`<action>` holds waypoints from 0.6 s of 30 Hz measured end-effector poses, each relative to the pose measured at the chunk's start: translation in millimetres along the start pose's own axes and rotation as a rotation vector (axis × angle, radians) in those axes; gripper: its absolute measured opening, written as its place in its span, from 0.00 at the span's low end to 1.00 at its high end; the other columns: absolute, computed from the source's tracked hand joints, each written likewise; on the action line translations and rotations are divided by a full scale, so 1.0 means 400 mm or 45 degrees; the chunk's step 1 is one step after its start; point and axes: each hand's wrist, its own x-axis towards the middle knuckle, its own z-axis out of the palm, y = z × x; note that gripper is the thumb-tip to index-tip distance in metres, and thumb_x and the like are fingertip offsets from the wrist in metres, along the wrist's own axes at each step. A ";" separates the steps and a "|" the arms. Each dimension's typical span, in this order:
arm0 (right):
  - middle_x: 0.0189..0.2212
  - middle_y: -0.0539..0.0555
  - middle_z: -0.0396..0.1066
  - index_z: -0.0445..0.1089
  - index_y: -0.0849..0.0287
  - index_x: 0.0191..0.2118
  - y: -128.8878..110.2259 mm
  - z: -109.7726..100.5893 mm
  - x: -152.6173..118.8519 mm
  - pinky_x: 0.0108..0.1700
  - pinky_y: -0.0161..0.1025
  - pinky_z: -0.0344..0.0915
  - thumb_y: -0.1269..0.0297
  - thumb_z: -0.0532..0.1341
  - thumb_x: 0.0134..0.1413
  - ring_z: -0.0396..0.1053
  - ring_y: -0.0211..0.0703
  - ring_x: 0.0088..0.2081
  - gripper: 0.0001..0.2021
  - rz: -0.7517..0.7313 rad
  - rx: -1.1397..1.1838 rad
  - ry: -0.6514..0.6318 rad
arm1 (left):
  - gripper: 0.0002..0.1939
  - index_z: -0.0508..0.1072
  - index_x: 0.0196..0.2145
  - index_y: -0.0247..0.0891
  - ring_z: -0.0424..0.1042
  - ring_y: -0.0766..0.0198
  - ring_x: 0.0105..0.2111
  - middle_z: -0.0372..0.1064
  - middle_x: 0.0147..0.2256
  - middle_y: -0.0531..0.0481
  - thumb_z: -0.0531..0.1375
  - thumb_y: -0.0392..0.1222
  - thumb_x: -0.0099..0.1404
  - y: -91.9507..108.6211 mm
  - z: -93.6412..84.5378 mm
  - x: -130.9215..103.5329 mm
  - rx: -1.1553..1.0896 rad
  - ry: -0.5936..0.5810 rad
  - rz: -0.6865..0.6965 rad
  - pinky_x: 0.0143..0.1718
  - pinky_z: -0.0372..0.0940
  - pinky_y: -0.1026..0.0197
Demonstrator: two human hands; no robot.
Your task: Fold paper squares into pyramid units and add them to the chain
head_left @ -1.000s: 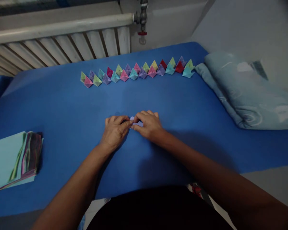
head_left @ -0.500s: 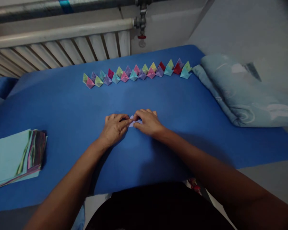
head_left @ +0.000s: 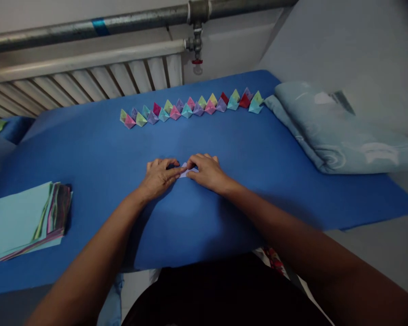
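A small pale purple folded paper (head_left: 183,174) lies on the blue surface in front of me, mostly covered by fingers. My left hand (head_left: 159,177) holds its left side, with thumb and forefinger pressed on the paper. From the right, my right hand (head_left: 208,172) pinches the same paper, its fingers curled and its thumb low on the edge. The fingertips of both hands almost meet over it. A pointed tip of the paper shows between them.
Colourful folded paper boats (head_left: 175,112) stand in two rows at the back. At the left lies a stack of coloured paper sheets (head_left: 20,215). A folded grey-green blanket (head_left: 340,131) rests on the right. Behind are a white radiator (head_left: 98,77) and a pipe with a red-handled valve (head_left: 197,61).
The camera view has shifted slightly. My hands stay on the purple paper, with the fingertips moved only a little.
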 end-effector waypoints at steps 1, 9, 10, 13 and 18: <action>0.37 0.50 0.73 0.69 0.56 0.34 0.002 0.000 -0.001 0.41 0.41 0.47 0.68 0.61 0.51 0.63 0.45 0.41 0.04 -0.004 -0.001 0.002 | 0.17 0.71 0.52 0.59 0.62 0.55 0.45 0.68 0.50 0.49 0.55 0.41 0.68 -0.003 -0.003 0.001 0.004 -0.023 0.007 0.43 0.53 0.51; 0.38 0.51 0.71 0.70 0.54 0.37 0.034 -0.026 -0.021 0.44 0.43 0.48 0.65 0.62 0.51 0.63 0.47 0.43 0.06 0.054 -0.027 -0.006 | 0.18 0.71 0.52 0.57 0.62 0.54 0.45 0.67 0.51 0.49 0.54 0.41 0.67 -0.008 -0.016 0.010 -0.011 -0.095 0.032 0.45 0.53 0.50; 0.38 0.51 0.71 0.70 0.54 0.37 0.039 -0.032 -0.025 0.44 0.43 0.48 0.65 0.62 0.51 0.62 0.47 0.43 0.06 0.063 -0.024 0.000 | 0.18 0.71 0.52 0.57 0.62 0.54 0.45 0.67 0.51 0.49 0.54 0.41 0.67 -0.006 -0.018 0.011 -0.014 -0.098 0.026 0.44 0.53 0.50; 0.38 0.51 0.71 0.70 0.54 0.35 0.059 -0.052 -0.037 0.45 0.44 0.49 0.68 0.62 0.49 0.63 0.47 0.43 0.05 0.108 0.001 0.014 | 0.18 0.72 0.51 0.57 0.62 0.54 0.44 0.68 0.50 0.49 0.54 0.41 0.67 0.006 -0.030 0.016 -0.018 -0.129 0.005 0.44 0.53 0.50; 0.36 0.51 0.72 0.69 0.56 0.34 0.096 -0.070 -0.060 0.45 0.44 0.50 0.70 0.63 0.47 0.64 0.46 0.42 0.06 0.134 0.051 0.130 | 0.15 0.76 0.47 0.48 0.62 0.51 0.46 0.69 0.49 0.46 0.53 0.44 0.67 0.041 -0.053 0.059 -0.050 -0.252 -0.087 0.46 0.54 0.48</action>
